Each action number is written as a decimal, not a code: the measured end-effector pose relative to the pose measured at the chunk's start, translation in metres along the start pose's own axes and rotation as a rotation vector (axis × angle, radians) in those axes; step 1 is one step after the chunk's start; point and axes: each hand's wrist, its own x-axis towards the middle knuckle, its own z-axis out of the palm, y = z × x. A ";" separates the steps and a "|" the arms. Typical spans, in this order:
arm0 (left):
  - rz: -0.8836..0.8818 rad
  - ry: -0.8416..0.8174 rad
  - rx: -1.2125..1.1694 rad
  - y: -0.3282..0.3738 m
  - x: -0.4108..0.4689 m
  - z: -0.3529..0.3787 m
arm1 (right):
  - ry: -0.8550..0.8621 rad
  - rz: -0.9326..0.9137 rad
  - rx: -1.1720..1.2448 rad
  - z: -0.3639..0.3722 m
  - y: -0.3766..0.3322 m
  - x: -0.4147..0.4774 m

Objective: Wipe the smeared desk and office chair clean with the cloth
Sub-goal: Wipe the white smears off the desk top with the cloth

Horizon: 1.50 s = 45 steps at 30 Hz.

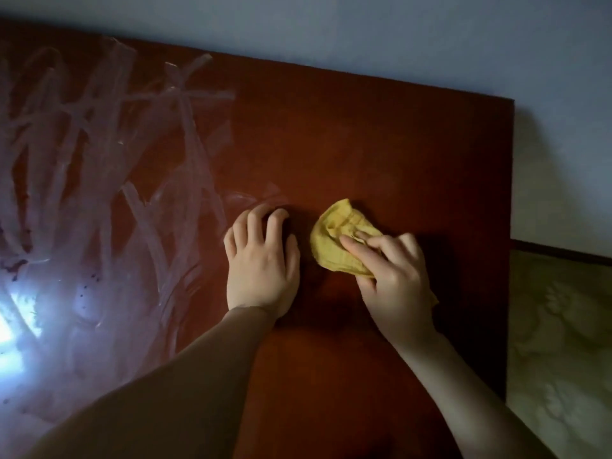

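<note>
A dark red-brown desk (381,134) fills most of the head view. Whitish smears (99,160) streak its left half, up to a faint arc just beyond my left fingertips; the right half looks plain. A crumpled yellow cloth (334,240) lies on the desk right of centre. My right hand (394,276) presses on it, with fingers and thumb gripping its near edge. My left hand (261,263) rests palm down on the desk just left of the cloth, fingers spread and curled, holding nothing. No office chair is in view.
A pale wall (397,34) runs along the desk's far edge. The desk's right edge (508,260) drops to a floor with a pale patterned covering (563,342). A bright glare (16,326) reflects on the desk at the left.
</note>
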 end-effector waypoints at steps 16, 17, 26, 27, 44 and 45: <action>-0.009 -0.001 -0.028 0.003 -0.003 0.000 | 0.115 0.332 -0.244 -0.036 0.136 0.090; -0.002 0.005 -0.032 0.004 -0.003 0.000 | 0.115 0.347 -0.251 -0.032 0.140 0.103; 0.014 0.005 0.001 0.001 -0.002 0.001 | 0.094 0.307 -0.314 0.019 0.110 0.183; 0.018 0.005 0.001 0.001 -0.002 0.002 | 0.080 0.298 -0.318 0.024 0.103 0.187; 0.050 0.102 -0.100 0.000 -0.005 -0.005 | -0.181 -0.323 -0.065 0.084 -0.014 0.163; 0.047 0.134 -0.111 0.001 -0.006 -0.007 | -0.197 -0.370 -0.052 0.083 -0.017 0.157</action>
